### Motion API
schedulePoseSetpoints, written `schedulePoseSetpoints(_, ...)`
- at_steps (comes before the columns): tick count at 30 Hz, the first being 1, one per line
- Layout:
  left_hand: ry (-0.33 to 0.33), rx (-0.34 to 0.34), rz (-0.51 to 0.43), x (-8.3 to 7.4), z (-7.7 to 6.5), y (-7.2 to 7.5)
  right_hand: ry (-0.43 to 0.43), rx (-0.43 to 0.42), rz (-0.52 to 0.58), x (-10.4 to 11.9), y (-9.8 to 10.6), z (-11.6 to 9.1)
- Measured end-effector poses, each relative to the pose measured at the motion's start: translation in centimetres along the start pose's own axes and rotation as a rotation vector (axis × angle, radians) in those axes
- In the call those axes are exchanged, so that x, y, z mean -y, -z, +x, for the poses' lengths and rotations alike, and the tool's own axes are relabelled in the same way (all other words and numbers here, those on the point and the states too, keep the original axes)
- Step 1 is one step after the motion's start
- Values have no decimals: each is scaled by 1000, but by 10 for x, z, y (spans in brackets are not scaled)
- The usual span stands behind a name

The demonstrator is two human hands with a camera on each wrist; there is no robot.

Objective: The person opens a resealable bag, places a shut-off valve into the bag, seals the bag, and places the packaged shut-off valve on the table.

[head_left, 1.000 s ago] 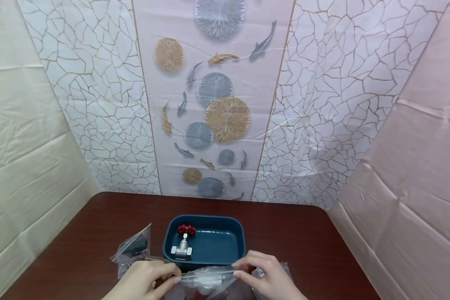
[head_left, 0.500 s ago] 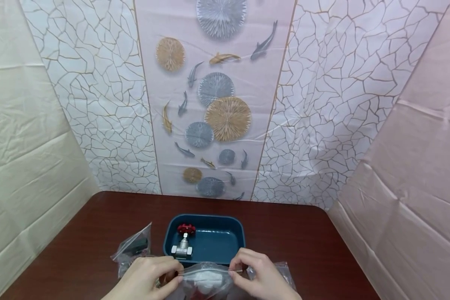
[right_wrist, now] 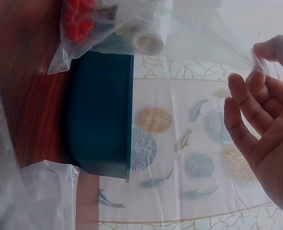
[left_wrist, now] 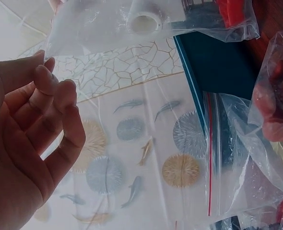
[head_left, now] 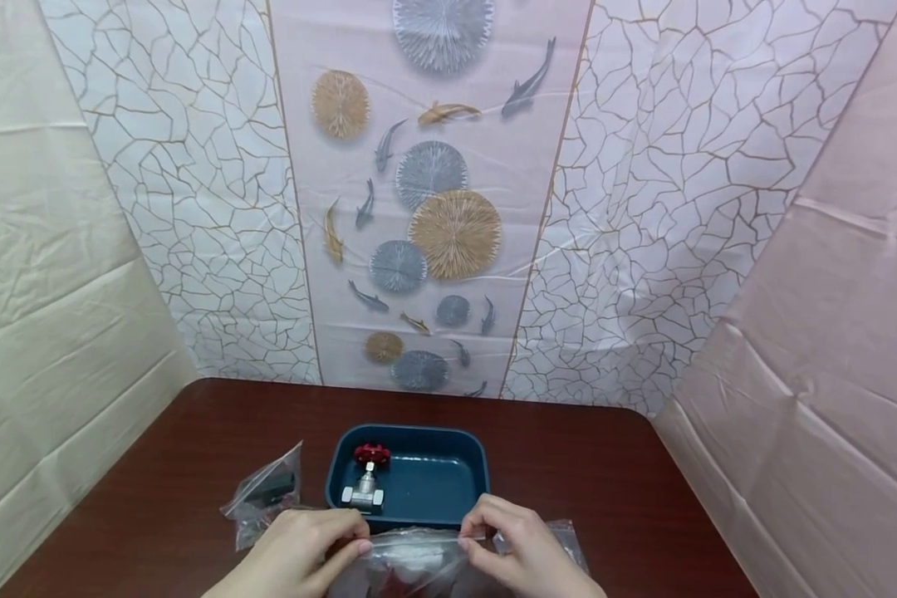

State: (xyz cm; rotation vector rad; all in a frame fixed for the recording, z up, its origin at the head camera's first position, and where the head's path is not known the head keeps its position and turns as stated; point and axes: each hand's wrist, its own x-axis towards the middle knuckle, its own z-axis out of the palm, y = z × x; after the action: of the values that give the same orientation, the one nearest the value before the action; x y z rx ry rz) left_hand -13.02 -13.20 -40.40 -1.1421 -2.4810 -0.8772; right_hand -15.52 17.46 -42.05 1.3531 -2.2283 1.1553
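Between my hands hangs a clear zip bag (head_left: 419, 558), its mouth edge stretched across in front of the tray. My left hand (head_left: 302, 548) pinches one end of that edge between thumb and finger. The other end is pinched by my right hand (head_left: 519, 544). Inside the bag is a white pipe fitting (left_wrist: 146, 21) with a round open end. A red part (right_wrist: 79, 19) lies beside it in the right wrist view. Behind the bag, a metal valve (head_left: 364, 492) with a red handwheel (head_left: 371, 453) stands in the blue tray (head_left: 444, 433).
Left of the tray lies a clear bag (head_left: 272, 490) with a dark thing inside. Another clear bag (head_left: 570, 544) lies beside my right hand. The left wrist view shows a bagged red handwheel (left_wrist: 271, 103). A patterned cloth (head_left: 448, 332) hangs behind the brown table (head_left: 568, 465).
My hands have come slightly closer together, the left one shifting right. The bag's mouth, arched upward half a second ago, now lies flatter between them.
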Motion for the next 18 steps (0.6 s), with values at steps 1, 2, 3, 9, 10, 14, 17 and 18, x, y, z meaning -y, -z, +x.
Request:
schedulePoseSetpoints(1,-8,-3,4,1,0,0,-3,-2,-3,0,1,-1)
schedulePoseSetpoints(2,-11,-2,3,1,0,-1,-7,-4,-5,-1,1,-2)
schedulePoseSetpoints(3,-10,2,1,1,0,-1,-9,-5,-7,-1,2,-3)
schedulePoseSetpoints(9,13,30,-1,3,-2,2,-15,-1,-2,-2,3,-5)
schedulePoseSetpoints(10,14,32,1,3,-3,2,-13,0,-3,-3,2,-5)
schedulePoseSetpoints(14,33,49,-2,5,-4,3,-21,8,-6,-3,2,-6)
schedulePoseSetpoints(17,63,68,-5,6,-5,4,-85,43,15,-2,3,-7)
schedulePoseSetpoints(18,75,76,-7,7,-5,4,-106,61,22,-2,3,-7)
